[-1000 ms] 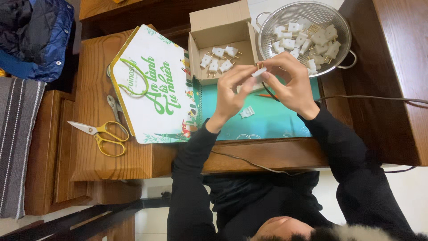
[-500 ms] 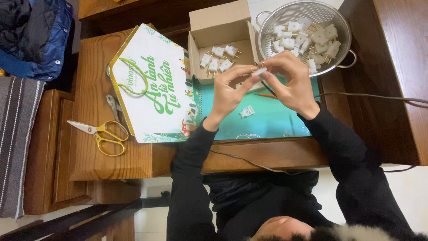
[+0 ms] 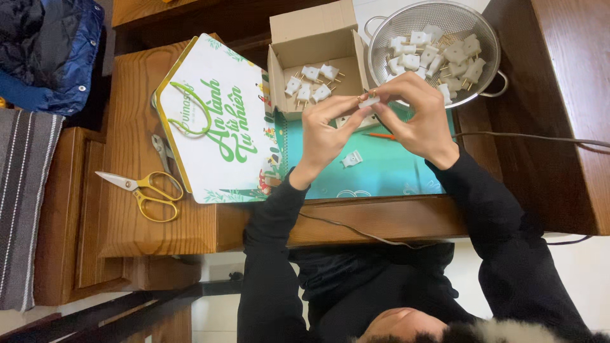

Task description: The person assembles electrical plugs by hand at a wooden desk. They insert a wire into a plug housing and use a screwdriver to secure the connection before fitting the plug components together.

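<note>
My left hand [image 3: 325,132] and my right hand [image 3: 420,119] meet above a teal mat [image 3: 394,171], fingertips pinching one small white plug [image 3: 367,100] with brass prongs between them. Just beyond the hands an open cardboard box [image 3: 298,38] holds several white plugs. To its right a metal colander [image 3: 381,32] holds several more plugs. One loose white plug part [image 3: 351,159] lies on the mat below my hands. An orange-tipped thin tool [image 3: 383,135] lies on the mat, partly hidden by my right hand.
A house-shaped white and green carton [image 3: 210,121] lies left of the mat, with pliers [image 3: 161,150] and yellow-handled scissors [image 3: 145,190] beside it on the wooden table [image 3: 127,222]. A cable [image 3: 534,138] runs right. A blue jacket [image 3: 57,57] and a striped cloth [image 3: 25,203] lie far left.
My fingers have shifted slightly on the plug. Both hands stay in about the same place above the mat.
</note>
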